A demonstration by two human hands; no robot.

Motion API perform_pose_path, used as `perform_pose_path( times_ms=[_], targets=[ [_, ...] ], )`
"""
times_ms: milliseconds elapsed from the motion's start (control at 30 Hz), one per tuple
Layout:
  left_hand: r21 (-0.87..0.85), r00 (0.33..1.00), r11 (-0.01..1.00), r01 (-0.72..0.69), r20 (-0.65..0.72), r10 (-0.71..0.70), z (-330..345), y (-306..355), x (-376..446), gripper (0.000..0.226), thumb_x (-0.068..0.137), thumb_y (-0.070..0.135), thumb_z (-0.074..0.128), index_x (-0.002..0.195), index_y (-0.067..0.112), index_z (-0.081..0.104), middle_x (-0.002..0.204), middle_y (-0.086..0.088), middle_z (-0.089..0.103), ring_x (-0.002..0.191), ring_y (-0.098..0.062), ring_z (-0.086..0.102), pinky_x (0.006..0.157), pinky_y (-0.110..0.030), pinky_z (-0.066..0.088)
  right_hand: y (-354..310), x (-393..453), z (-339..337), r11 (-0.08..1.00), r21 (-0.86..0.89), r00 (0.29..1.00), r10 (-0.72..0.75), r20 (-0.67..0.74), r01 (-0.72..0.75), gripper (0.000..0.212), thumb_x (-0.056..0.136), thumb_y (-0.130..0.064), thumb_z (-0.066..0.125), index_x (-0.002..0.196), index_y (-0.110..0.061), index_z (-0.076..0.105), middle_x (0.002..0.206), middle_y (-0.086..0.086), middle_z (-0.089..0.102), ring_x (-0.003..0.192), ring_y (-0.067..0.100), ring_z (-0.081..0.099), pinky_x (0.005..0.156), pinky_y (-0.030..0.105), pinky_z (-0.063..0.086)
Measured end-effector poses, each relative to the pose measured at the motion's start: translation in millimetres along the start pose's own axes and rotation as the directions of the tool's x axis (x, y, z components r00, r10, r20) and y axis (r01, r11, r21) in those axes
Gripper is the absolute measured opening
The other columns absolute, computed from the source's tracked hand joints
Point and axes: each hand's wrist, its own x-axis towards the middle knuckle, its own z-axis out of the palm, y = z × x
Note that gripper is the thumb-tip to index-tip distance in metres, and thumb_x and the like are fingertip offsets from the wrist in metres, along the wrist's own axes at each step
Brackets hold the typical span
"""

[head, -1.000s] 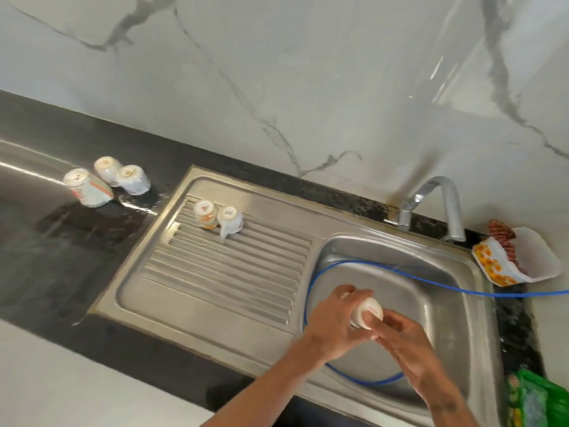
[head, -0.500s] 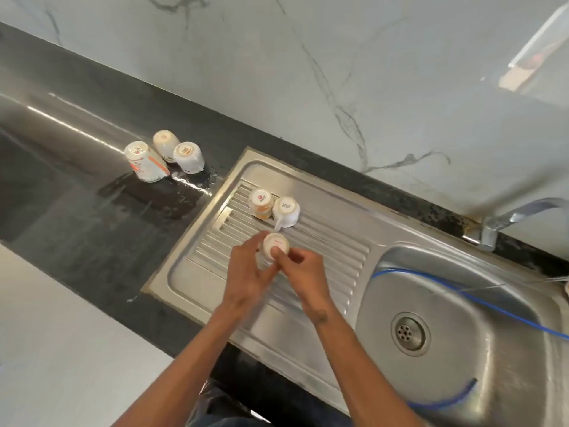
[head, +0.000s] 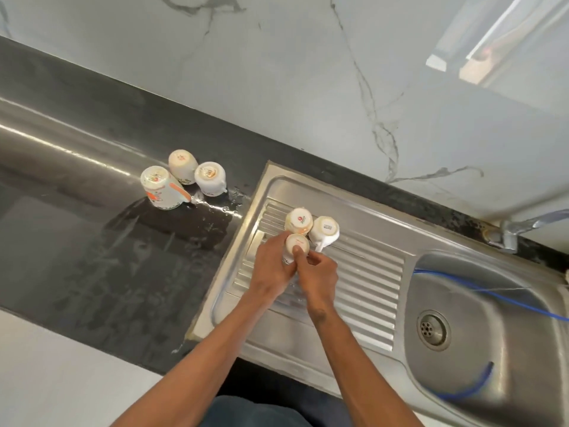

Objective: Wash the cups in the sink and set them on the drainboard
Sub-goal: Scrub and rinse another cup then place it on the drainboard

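Both hands (head: 295, 269) lower, cup (head: 296, 244) seemingly down

small printed marks on upturned cup bases (head: 327, 227), none legible

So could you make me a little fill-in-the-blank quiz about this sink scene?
1. Both hands, left hand and right hand, hold one cup turned ____ down.
2. Beside it on the drainboard stand ____ other cups.
3. On the dark counter stand ____ cups.
4. The hose in the basin is ____.

Missing words: upside; two; three; blue
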Motion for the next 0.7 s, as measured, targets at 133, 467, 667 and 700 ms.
perform_pose_path(
  times_ms=[133,467,667,700],
  targets=[
    [-0.002,0.994,1.0,0.023,0.107,-0.023,-16,-12,1,0.057,0.086,0.028,0.085,0.137,0.028,0.06,0.127,0.005,0.067,0.112,-0.017,0.064,0.098,-0.043,0.057,-5,-6,12,1.0,0.005,0.982,0.02,-0.19,-0.02,0.039,0.092,-0.045,0.072,0.121,-0.021,0.063,0.115,-0.002,0.066,0.107,0.019,0.063,0.092,0.039,0.054],
    [-0.175,0.694,0.96,0.219,-0.664,-0.279,-170,-78,28,0.032,0.095,0.007,0.062,0.125,0.016,0.061,0.102,-0.003,0.06,0.082,-0.02,0.06,0.085,-0.046,0.057,-91,-33,101,0.886,-0.043,0.87,-0.442,0.22,0.461,0.012,0.101,-0.032,0.064,0.109,-0.027,0.07,0.094,-0.017,0.07,0.088,0.0,0.066,0.077,0.015,0.054],
    [-0.119,0.8,0.931,0.346,-0.481,-0.359,-218,-96,69,0.063,0.094,0.0,0.06,0.154,0.012,0.044,0.148,-0.013,0.051,0.137,-0.03,0.05,0.109,-0.034,0.039,-127,-1,192,0.857,-0.159,0.745,-0.317,0.587,0.49,0.038,0.104,-0.044,0.052,0.135,-0.023,0.06,0.099,0.004,0.075,0.094,0.023,0.073,0.092,0.049,0.059],
    [-0.111,0.83,0.933,0.342,-0.429,-0.356,-221,-97,73,0.062,0.092,0.001,0.063,0.15,0.015,0.048,0.144,-0.01,0.057,0.132,-0.028,0.054,0.104,-0.03,0.04,-127,5,201,0.847,-0.197,0.734,-0.285,0.617,0.494,0.039,0.105,-0.045,0.049,0.135,-0.022,0.059,0.101,0.007,0.075,0.097,0.026,0.072,0.094,0.051,0.058]
  ],
)
